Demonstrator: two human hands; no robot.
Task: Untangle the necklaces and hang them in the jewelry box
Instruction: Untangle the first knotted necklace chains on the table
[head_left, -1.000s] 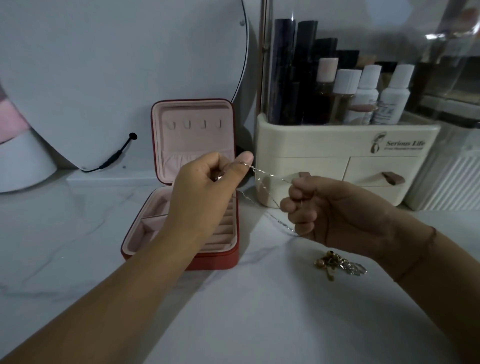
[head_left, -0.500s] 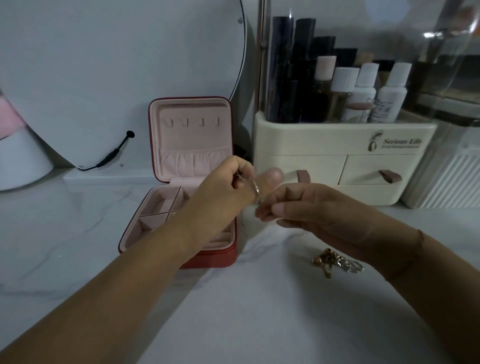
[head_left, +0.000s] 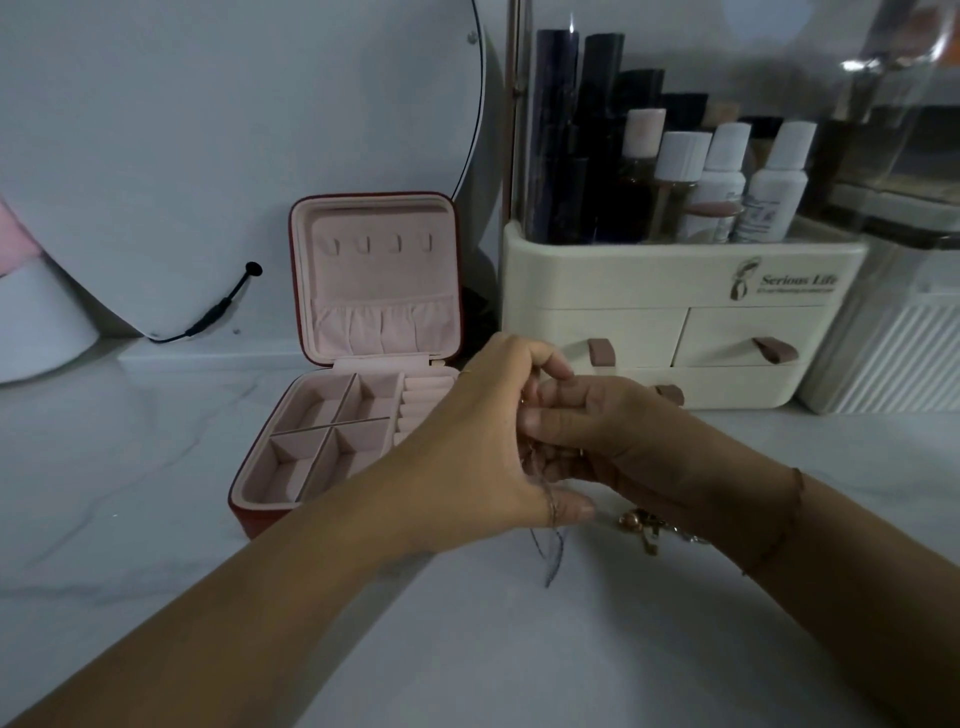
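Note:
A red jewelry box (head_left: 260, 512) with a pink lining stands open at centre left, several small hooks (head_left: 379, 244) in its upright lid. Just right of the box my left hand (head_left: 478, 447) and my right hand (head_left: 613, 436) meet, fingers curled together around a thin silver necklace chain (head_left: 553, 545). A loop of the chain hangs below my left thumb down to the tabletop. A small heap of gold jewelry (head_left: 641, 525) lies on the table under my right wrist, partly hidden.
A cream drawer organizer (head_left: 675, 291) with bottles and dark tubes stands behind my hands. A round white mirror (head_left: 234, 130) with a black cable leans at the back left. A ribbed clear container (head_left: 893, 358) is at far right. The tabletop is white marble (head_left: 467, 649).
The hands were apart with the chain stretched between them. They came together and dropped lower to the right of the box, and the chain now dangles in a loop.

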